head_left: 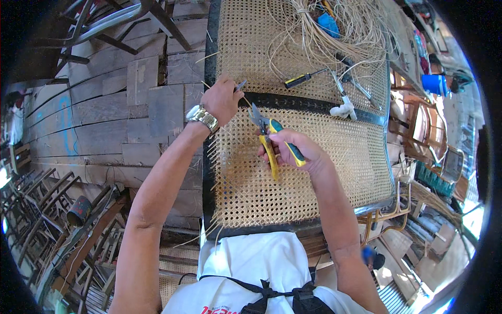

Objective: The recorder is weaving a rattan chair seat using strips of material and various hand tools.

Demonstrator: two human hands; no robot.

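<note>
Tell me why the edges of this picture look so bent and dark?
Head view: a fisheye lens bows the floor planks toward a black rim; bright daylight washes out the right edge; the hands, the left and the right holding snips, stay sharp at centre.

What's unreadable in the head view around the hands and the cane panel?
- Left hand: its fingers hide how the small grey tool is gripped.
- Yellow-and-blue-handled snips: right hand covers the handles; blade gap too small.
- Woven cane panel: near edge hidden by white shirt.
- Loose cane strands: cut by top edge.
</note>
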